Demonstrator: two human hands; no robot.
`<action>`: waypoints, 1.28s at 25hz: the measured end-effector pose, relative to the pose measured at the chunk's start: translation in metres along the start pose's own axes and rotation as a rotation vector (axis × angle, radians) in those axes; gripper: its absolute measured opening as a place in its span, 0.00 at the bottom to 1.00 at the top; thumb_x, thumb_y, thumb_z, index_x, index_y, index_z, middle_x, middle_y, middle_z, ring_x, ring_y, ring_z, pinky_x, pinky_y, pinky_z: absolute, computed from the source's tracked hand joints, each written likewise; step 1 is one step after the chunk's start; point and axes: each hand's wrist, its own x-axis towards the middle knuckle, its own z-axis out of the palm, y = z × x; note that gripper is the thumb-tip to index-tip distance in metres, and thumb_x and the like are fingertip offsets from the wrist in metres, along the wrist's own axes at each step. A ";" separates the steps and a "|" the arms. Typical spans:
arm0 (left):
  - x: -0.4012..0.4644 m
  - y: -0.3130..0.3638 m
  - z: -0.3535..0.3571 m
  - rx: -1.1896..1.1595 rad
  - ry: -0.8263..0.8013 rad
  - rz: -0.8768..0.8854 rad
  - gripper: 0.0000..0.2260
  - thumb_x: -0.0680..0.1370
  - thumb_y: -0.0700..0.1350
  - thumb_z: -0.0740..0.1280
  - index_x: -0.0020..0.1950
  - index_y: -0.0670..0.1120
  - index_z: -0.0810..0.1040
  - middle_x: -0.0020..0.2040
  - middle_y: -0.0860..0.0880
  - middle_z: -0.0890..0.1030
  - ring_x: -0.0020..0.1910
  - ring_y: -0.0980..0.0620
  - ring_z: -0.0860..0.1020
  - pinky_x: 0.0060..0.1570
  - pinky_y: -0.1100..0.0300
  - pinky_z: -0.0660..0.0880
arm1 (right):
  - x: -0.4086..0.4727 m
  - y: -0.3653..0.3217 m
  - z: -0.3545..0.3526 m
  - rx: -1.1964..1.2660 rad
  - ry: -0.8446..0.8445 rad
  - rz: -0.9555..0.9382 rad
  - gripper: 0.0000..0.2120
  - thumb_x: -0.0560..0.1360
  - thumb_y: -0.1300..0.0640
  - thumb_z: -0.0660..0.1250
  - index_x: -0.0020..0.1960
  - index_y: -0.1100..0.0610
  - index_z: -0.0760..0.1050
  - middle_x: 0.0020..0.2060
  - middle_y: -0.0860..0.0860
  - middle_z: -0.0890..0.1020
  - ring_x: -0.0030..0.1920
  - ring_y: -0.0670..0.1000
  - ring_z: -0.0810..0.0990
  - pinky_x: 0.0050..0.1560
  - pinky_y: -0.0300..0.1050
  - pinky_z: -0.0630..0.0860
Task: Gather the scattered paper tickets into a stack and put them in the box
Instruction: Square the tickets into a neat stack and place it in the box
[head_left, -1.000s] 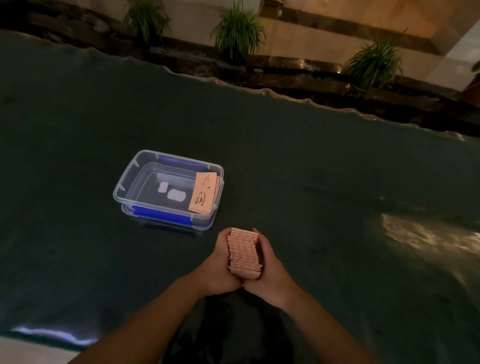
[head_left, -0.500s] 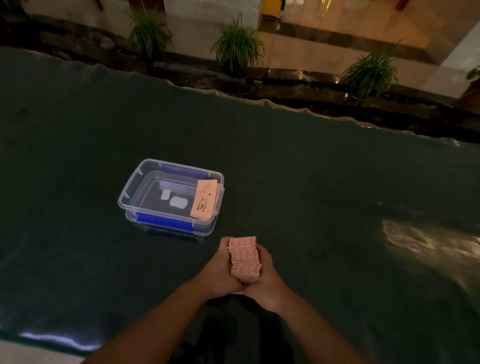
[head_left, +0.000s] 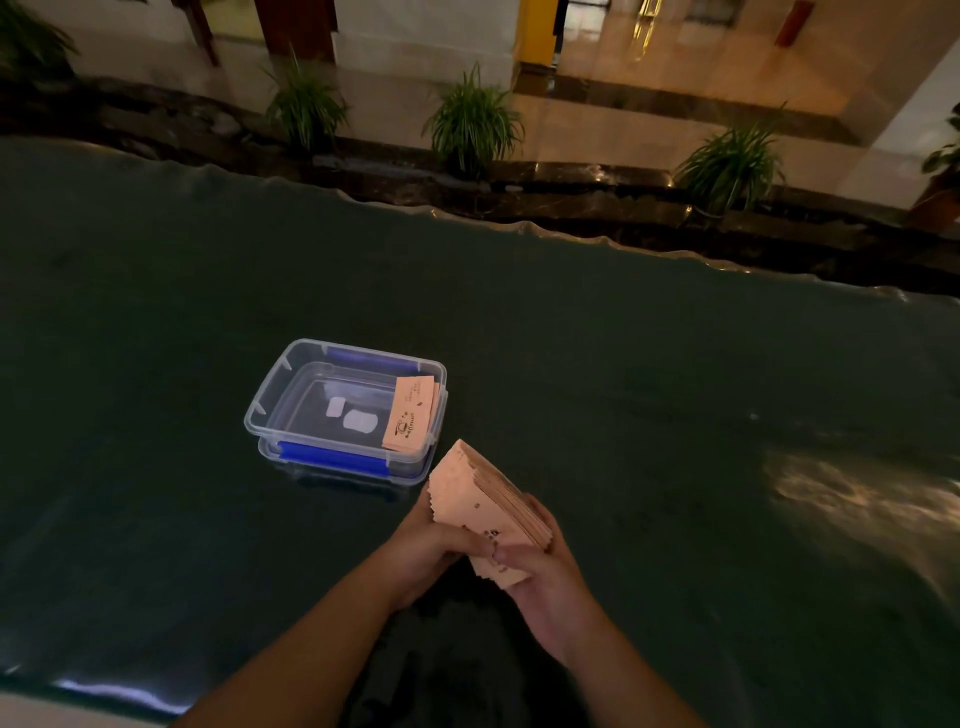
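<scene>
A thick stack of pale orange paper tickets (head_left: 475, 506) is held tilted above the dark table, its far end pointing at the box. My left hand (head_left: 434, 540) grips its left side and my right hand (head_left: 537, 564) holds its near right end. A clear plastic box (head_left: 270, 402) with blue clips stands just beyond and to the left of the stack. Inside it, a few tickets (head_left: 410, 414) lean against the right wall.
The dark green table (head_left: 649, 415) stretches wide on all sides, with a wavy far edge. Beyond that edge stand potted plants (head_left: 472, 124) on a dark ledge. A patch of light glare (head_left: 857, 493) lies on the table at the right.
The stack was upright on edge between both hands. Now it has been lifted and tipped flat-side up, moved slightly right and toward the box.
</scene>
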 end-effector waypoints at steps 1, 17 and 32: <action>-0.002 0.000 -0.006 -0.018 -0.024 -0.002 0.43 0.63 0.30 0.79 0.74 0.48 0.67 0.64 0.35 0.79 0.63 0.37 0.79 0.63 0.35 0.76 | -0.001 -0.001 -0.001 -0.020 0.020 -0.014 0.49 0.58 0.73 0.79 0.75 0.50 0.69 0.62 0.60 0.86 0.61 0.61 0.86 0.60 0.61 0.83; 0.010 -0.047 -0.053 1.272 0.233 0.167 0.61 0.57 0.62 0.80 0.82 0.48 0.52 0.80 0.48 0.61 0.80 0.47 0.54 0.79 0.42 0.50 | 0.021 0.025 -0.045 -1.288 0.072 -0.200 0.60 0.67 0.33 0.74 0.84 0.39 0.37 0.85 0.49 0.49 0.84 0.57 0.47 0.82 0.60 0.51; 0.020 -0.046 -0.045 1.275 0.225 0.138 0.53 0.59 0.69 0.72 0.78 0.54 0.55 0.77 0.49 0.59 0.78 0.48 0.54 0.78 0.46 0.52 | 0.035 0.026 -0.051 -1.564 0.104 -0.420 0.49 0.67 0.35 0.68 0.81 0.54 0.56 0.75 0.50 0.67 0.80 0.53 0.58 0.82 0.58 0.42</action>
